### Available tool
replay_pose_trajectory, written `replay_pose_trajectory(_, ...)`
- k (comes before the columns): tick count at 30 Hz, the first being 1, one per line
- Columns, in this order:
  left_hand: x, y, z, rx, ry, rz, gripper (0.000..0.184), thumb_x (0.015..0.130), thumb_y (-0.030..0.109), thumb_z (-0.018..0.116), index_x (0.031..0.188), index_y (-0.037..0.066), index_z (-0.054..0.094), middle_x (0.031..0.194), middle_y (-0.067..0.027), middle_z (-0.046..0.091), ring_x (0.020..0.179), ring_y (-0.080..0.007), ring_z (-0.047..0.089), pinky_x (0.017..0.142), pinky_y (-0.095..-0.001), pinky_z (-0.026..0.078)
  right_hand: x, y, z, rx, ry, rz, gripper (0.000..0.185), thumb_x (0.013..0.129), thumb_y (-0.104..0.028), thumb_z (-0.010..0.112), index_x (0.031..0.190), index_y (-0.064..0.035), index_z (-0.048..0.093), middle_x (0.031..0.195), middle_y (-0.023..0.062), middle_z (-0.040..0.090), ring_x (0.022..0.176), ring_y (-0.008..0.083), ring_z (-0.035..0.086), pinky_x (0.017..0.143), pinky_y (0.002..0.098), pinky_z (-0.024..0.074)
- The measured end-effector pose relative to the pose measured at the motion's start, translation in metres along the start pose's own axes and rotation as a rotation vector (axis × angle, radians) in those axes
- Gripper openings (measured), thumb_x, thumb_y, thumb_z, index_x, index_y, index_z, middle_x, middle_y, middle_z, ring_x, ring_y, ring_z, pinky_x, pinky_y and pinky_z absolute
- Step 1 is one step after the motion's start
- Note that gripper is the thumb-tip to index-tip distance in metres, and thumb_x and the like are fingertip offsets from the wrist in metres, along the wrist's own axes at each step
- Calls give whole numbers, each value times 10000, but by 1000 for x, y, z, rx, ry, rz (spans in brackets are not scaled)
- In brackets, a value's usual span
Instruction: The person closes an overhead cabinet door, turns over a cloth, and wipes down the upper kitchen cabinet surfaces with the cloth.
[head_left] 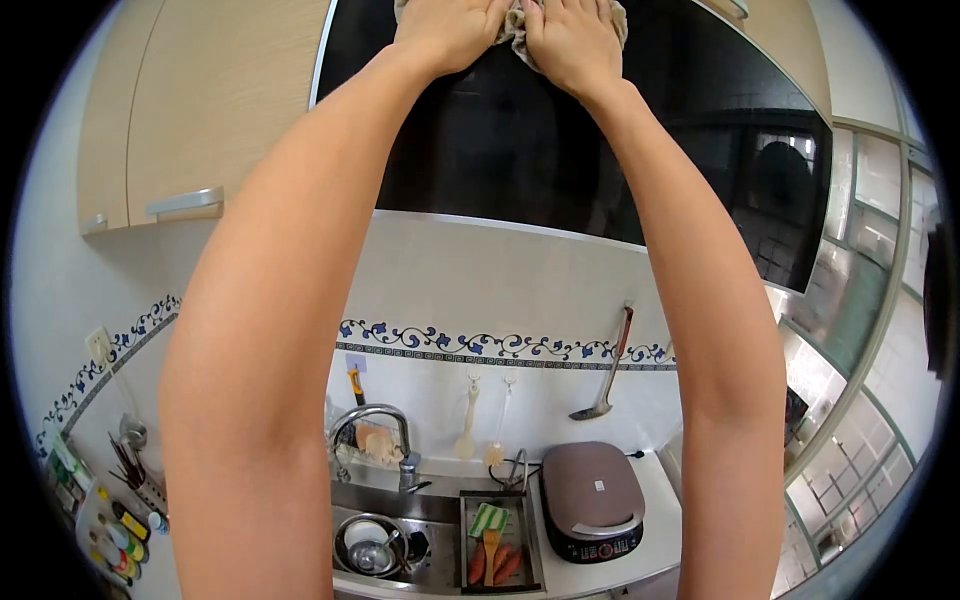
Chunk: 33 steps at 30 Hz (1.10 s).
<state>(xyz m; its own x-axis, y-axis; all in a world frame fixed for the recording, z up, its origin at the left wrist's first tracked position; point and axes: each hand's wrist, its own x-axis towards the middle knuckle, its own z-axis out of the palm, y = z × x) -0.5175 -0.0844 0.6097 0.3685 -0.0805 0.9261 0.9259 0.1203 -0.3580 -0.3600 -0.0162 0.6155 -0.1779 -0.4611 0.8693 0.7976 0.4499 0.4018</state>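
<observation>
Both arms reach up to a glossy black panel [490, 150] on the wall above the sink. My left hand [450, 32] presses a crumpled beige patterned cloth [516, 38] against the panel's upper part. Beside it, my right hand [577, 45] bears on the same cloth, with folds of it showing between the hands and past the right fingers. The top edge of the view cuts off part of the fingers and the cloth.
Below are a steel sink with a faucet [408, 462], a bowl of dishes [368, 545], a drain tray [536, 560] and a brown electric griddle [592, 487]. A ladle [612, 375] hangs on the wall. A wooden cabinet [225, 95] stands left, a glazed window [865, 300] right.
</observation>
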Motion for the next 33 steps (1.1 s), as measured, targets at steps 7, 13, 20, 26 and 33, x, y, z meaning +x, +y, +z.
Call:
replay_pose_trajectory(7, -20, -5, -4, -5, 15, 5, 519, 1042, 381, 323, 1491, 145, 427, 1593, -83, 331, 1487, -262, 250, 1206, -473, 183, -10, -16, -3, 0, -25, -6, 591, 1005, -354, 385, 1492, -20, 379, 1572, 154, 352, 1452, 322, 324, 1188, 461, 235)
replay_pose_trajectory(13, -35, -7, -11, -22, 1, -3, 518, 1041, 384, 331, 1490, 143, 427, 1593, -89, 328, 1485, -267, 254, 1203, -478, 187, -20, -29, -6, 19, -21, -4, 589, 1006, -352, 387, 1494, -22, 377, 1570, 156, 355, 1452, 324, 325, 1189, 460, 237)
replay_pose_trajectory(20, -47, -13, -20, -20, -35, 26, 533, 1042, 399, 331, 1496, 134, 419, 1594, -88, 325, 1486, -265, 256, 1197, -481, 197, -25, -39, -12, 13, -39, -30, 598, 1006, -361, 410, 1488, -10, 378, 1560, 160, 369, 1444, 321, 340, 1184, 460, 249)
replay_pose_trajectory(26, -46, -27, -20, -4, -12, 61, 548, 1046, 414, 325, 1507, 129, 402, 1600, -80, 318, 1491, -250, 248, 1201, -476, 190, -17, -39, -12, 23, -29, -96, 593, 1008, -370, 416, 1479, -9, 392, 1550, 160, 384, 1428, 317, 365, 1176, 461, 257)
replay_pose_trajectory(33, -34, -42, -18, 23, -22, 30, 564, 1045, 425, 319, 1518, 125, 383, 1601, -82, 318, 1493, -245, 244, 1206, -476, 177, 3, -38, -1, 33, -16, -113, 591, 1011, -376, 410, 1484, -22, 394, 1550, 149, 391, 1430, 313, 367, 1180, 460, 255)
